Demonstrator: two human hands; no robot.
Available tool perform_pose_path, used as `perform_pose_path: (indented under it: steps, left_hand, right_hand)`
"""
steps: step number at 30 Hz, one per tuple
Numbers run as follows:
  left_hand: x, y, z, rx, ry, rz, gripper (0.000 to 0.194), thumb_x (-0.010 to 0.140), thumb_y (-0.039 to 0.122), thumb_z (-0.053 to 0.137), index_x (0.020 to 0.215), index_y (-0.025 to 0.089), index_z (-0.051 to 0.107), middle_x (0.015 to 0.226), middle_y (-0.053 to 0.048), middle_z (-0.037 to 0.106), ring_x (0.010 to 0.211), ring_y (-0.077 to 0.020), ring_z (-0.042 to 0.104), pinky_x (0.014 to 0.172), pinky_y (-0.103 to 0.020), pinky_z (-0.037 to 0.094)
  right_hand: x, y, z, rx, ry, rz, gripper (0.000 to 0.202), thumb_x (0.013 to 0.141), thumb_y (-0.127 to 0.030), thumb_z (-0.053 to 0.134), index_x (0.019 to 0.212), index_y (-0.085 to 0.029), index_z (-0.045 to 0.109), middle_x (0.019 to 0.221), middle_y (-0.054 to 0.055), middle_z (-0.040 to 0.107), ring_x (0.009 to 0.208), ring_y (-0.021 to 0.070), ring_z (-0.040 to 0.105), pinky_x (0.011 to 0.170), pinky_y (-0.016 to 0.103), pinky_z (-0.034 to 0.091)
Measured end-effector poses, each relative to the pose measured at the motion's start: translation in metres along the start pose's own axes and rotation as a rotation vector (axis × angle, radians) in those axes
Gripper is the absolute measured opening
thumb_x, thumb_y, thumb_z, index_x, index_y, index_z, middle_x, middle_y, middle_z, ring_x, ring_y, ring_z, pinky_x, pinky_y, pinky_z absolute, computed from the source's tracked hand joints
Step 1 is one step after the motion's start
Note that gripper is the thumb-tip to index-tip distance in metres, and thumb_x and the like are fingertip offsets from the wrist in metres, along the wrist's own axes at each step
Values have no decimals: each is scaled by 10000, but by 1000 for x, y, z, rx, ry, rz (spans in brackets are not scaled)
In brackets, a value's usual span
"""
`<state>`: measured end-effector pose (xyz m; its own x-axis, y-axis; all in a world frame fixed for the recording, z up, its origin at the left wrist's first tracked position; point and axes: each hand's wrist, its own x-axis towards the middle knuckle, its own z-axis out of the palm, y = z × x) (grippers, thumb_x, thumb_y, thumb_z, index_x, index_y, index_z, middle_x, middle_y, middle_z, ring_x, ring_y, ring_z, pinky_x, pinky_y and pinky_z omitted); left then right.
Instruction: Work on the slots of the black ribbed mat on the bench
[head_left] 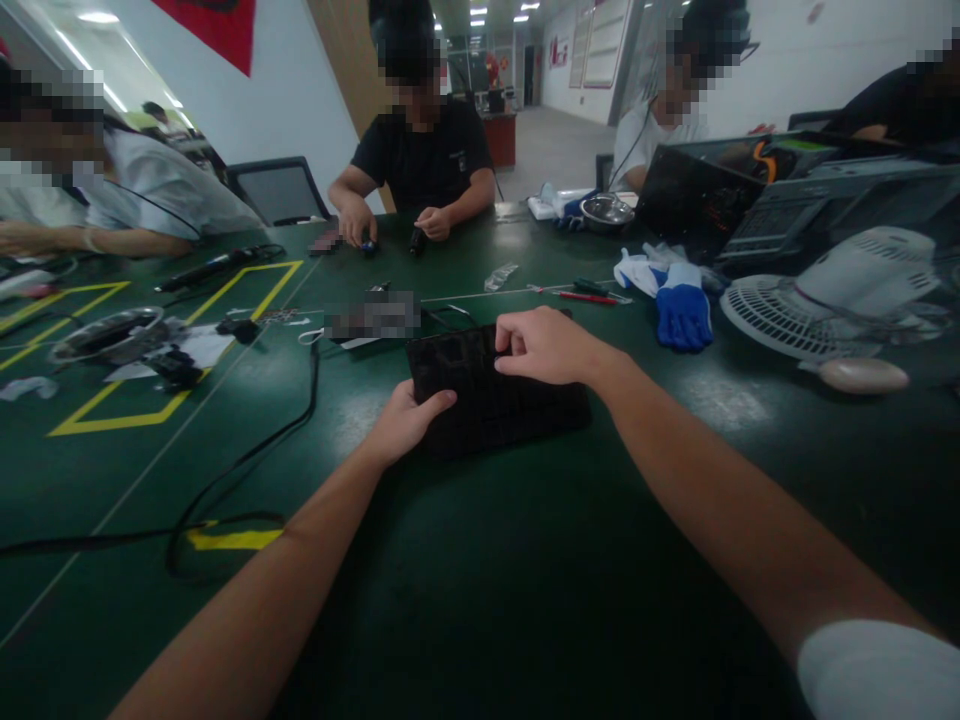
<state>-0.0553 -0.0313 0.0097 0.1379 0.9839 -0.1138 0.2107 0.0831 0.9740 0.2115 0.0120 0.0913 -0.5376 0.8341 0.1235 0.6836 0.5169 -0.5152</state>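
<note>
A black, flat rectangular panel [495, 405] with a ribbed or compartmented face lies in front of me, low over the green table. My left hand [415, 418] grips its left edge, the thumb on top and the other fingers hidden beneath or behind. Over the panel's upper right part, my right hand [546, 345] is closed, with index finger and thumb bent toward each other at the surface. Whatever may sit between those fingertips is too small and dark to make out.
A black cable [277, 435] loops across the table at left, near a round metal part [112, 335]. Red-handled tool [589, 297], blue-white gloves [682, 305] and a white fan [832, 290] are to the right. A co-worker in black [424, 150] handles small parts opposite.
</note>
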Motion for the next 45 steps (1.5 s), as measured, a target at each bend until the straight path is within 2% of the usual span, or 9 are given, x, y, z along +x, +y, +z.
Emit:
perform_pose_path:
  steps: [12, 27, 45]
  left_hand:
    - [3, -7, -2, 2, 2, 17, 466, 768, 539, 890, 1044, 177, 791, 1035, -91, 856, 909, -287, 793, 849, -422, 642]
    - [2, -3, -1, 19, 19, 30, 471, 752, 528, 890, 1051, 180, 782, 1034, -85, 842, 914, -288, 785, 867, -439, 649]
    - [0, 0, 2, 18, 27, 10, 471, 738, 534, 891, 1016, 172, 776, 991, -92, 839, 878, -292, 781, 829, -438, 641]
  right_hand:
    - [4, 2, 5, 1, 48, -21, 120, 945, -273, 777, 875, -208, 706, 789, 1, 733, 737, 160, 627, 741, 320, 385]
    - [2, 4, -2, 93, -22, 0, 73, 980, -206, 729, 910, -187, 718, 753, 2, 735, 721, 153, 653, 760, 309, 420]
    - [2, 6, -3, 79, -19, -11, 67, 895, -131, 741, 939, -182, 748, 770, 1, 759, 726, 155, 672, 745, 300, 441]
